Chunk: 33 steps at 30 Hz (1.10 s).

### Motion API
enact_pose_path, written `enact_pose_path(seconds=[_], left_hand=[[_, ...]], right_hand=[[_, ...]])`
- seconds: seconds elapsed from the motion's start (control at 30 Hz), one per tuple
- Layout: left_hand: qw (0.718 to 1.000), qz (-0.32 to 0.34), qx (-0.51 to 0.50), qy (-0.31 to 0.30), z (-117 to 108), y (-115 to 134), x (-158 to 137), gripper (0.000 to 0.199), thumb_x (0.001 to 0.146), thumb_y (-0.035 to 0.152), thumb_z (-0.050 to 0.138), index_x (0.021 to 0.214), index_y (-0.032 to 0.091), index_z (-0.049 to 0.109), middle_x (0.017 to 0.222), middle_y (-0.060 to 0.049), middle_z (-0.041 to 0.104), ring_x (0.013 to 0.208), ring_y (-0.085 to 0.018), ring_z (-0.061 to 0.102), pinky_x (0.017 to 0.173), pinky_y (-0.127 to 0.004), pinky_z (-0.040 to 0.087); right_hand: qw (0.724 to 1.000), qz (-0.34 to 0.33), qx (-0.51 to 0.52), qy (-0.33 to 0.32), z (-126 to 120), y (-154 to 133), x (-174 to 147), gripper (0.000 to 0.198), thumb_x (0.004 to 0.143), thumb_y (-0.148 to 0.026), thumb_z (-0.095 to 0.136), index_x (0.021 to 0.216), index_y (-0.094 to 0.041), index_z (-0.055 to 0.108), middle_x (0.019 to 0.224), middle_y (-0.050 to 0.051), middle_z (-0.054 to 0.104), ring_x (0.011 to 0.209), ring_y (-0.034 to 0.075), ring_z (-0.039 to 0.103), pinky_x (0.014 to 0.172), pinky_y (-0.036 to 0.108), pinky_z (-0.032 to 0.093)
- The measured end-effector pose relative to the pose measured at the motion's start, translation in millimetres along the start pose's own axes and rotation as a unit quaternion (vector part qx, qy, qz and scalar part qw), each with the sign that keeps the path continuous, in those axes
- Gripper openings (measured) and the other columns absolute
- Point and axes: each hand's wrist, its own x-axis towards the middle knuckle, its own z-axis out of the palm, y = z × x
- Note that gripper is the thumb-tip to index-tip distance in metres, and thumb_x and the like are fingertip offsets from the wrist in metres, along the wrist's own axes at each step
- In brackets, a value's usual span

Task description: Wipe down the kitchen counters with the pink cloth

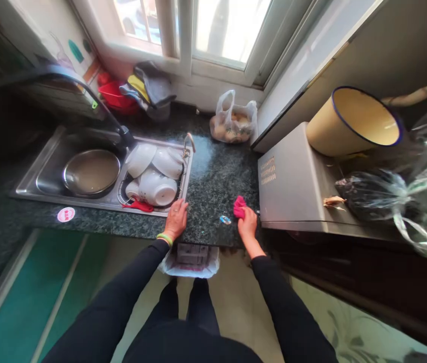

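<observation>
My right hand (pixel 248 222) is closed on a pink cloth (pixel 239 205), which lies against the dark speckled countertop (pixel 213 186) close to the microwave-like metal box. My left hand (pixel 176 220), with a green band at the wrist, rests at the front right corner of the steel sink (pixel 103 202). Its fingers are stretched out and hold nothing. Just left of it, white bowls (pixel 156 186) sit upside down or tilted in a wire rack in the right basin. A red-handled item (pixel 139 205) lies at their front. Between my hands is a small blue-and-white sticker (pixel 225 220).
A metal pan (pixel 91 172) sits in the left basin under the black faucet (pixel 96 96). A plastic bag of round produce (pixel 234 123) stands by the window. On the metal box (pixel 292 186) are a cream enamel pot (pixel 349 123) and plastic bags. A lined bin (pixel 190 262) stands below the counter edge.
</observation>
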Motion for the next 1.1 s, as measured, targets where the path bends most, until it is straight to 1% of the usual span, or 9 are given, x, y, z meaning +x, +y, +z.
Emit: enact_pose_path(seconds=[0.17, 0.33, 0.47, 0.57, 0.63, 0.77, 0.9, 0.97, 1.1], left_hand=[[0.996, 0.078, 0.031, -0.019, 2.9, -9.4, -39.7, 0.039, 0.098, 0.016, 0.045, 0.133, 0.018, 0.063, 0.15, -0.019, 0.058, 0.147, -0.031, 0.049, 0.122, -0.058, 0.042], [0.987, 0.13, 0.091, -0.011, 12.0, -23.4, -50.5, 0.047, 0.098, 0.011, 0.044, 0.143, 0.019, 0.056, 0.155, -0.017, 0.054, 0.153, -0.028, 0.043, 0.123, -0.056, 0.044], [0.984, 0.138, 0.105, -0.028, 12.5, -24.1, -50.7, 0.055, 0.097, 0.009, 0.042, 0.151, 0.019, 0.05, 0.158, -0.016, 0.053, 0.156, -0.027, 0.038, 0.125, -0.055, 0.043], [0.982, 0.144, 0.106, -0.057, 9.6, -20.1, -49.5, 0.06, 0.096, 0.007, 0.04, 0.154, 0.019, 0.048, 0.159, -0.014, 0.052, 0.158, -0.027, 0.035, 0.126, -0.056, 0.041], [0.981, 0.147, 0.107, -0.071, 7.9, -17.5, -48.6, 0.061, 0.095, 0.006, 0.039, 0.154, 0.019, 0.05, 0.159, -0.012, 0.053, 0.158, -0.027, 0.035, 0.126, -0.057, 0.039], [0.979, 0.145, 0.116, -0.08, 7.1, -16.3, -47.9, 0.059, 0.096, 0.006, 0.039, 0.152, 0.018, 0.053, 0.159, -0.012, 0.054, 0.158, -0.027, 0.035, 0.127, -0.057, 0.038], [0.979, 0.144, 0.124, -0.078, 8.0, -18.1, -48.3, 0.057, 0.098, 0.007, 0.038, 0.152, 0.017, 0.053, 0.159, -0.013, 0.053, 0.158, -0.026, 0.035, 0.128, -0.055, 0.037], [0.979, 0.142, 0.12, -0.079, 8.0, -18.6, -48.0, 0.058, 0.098, 0.007, 0.037, 0.152, 0.017, 0.053, 0.159, -0.013, 0.053, 0.158, -0.026, 0.035, 0.128, -0.054, 0.037], [0.982, 0.139, 0.107, -0.074, 7.5, -17.5, -46.1, 0.059, 0.097, 0.007, 0.038, 0.152, 0.017, 0.053, 0.159, -0.013, 0.053, 0.157, -0.026, 0.036, 0.128, -0.055, 0.038]], right_hand=[[0.997, -0.037, 0.039, 0.048, -5.5, -7.9, 84.0, 0.05, 0.076, -0.008, 0.044, 0.121, -0.017, 0.064, 0.135, 0.015, 0.066, 0.131, 0.026, 0.056, 0.12, 0.045, 0.041], [0.996, -0.074, 0.05, 0.004, 36.4, -17.3, 163.0, 0.066, 0.069, -0.006, 0.048, 0.133, -0.013, 0.062, 0.148, 0.016, 0.06, 0.146, 0.03, 0.047, 0.127, 0.056, 0.034], [0.975, -0.202, 0.09, -0.032, 69.5, -31.8, 124.1, 0.076, 0.065, -0.004, 0.046, 0.138, -0.02, 0.064, 0.146, 0.008, 0.065, 0.144, 0.024, 0.051, 0.129, 0.05, 0.034], [0.945, -0.286, 0.121, -0.106, 63.4, -41.4, 73.0, 0.073, 0.064, -0.004, 0.045, 0.131, -0.022, 0.069, 0.139, 0.005, 0.07, 0.136, 0.023, 0.058, 0.124, 0.048, 0.041], [0.932, -0.303, 0.127, -0.15, 47.5, -41.1, 60.4, 0.068, 0.064, -0.004, 0.045, 0.123, -0.024, 0.073, 0.129, 0.003, 0.075, 0.124, 0.022, 0.064, 0.116, 0.046, 0.048], [0.953, -0.249, 0.118, -0.124, 15.5, -19.2, 98.1, 0.061, 0.069, -0.004, 0.045, 0.119, -0.021, 0.075, 0.121, 0.007, 0.075, 0.116, 0.025, 0.064, 0.109, 0.046, 0.049], [0.995, -0.079, 0.05, -0.013, 15.2, 7.5, 115.9, 0.064, 0.074, -0.002, 0.045, 0.128, -0.021, 0.073, 0.131, 0.012, 0.067, 0.119, 0.028, 0.056, 0.11, 0.048, 0.044], [0.998, -0.045, 0.043, -0.011, 24.3, 9.6, 86.5, 0.069, 0.074, 0.0, 0.045, 0.134, -0.023, 0.071, 0.135, 0.011, 0.063, 0.119, 0.028, 0.054, 0.11, 0.047, 0.043], [0.995, -0.059, 0.058, -0.047, 40.5, -7.4, -6.6, 0.073, 0.072, -0.002, 0.045, 0.135, -0.029, 0.071, 0.133, 0.006, 0.063, 0.119, 0.026, 0.055, 0.108, 0.046, 0.048]])
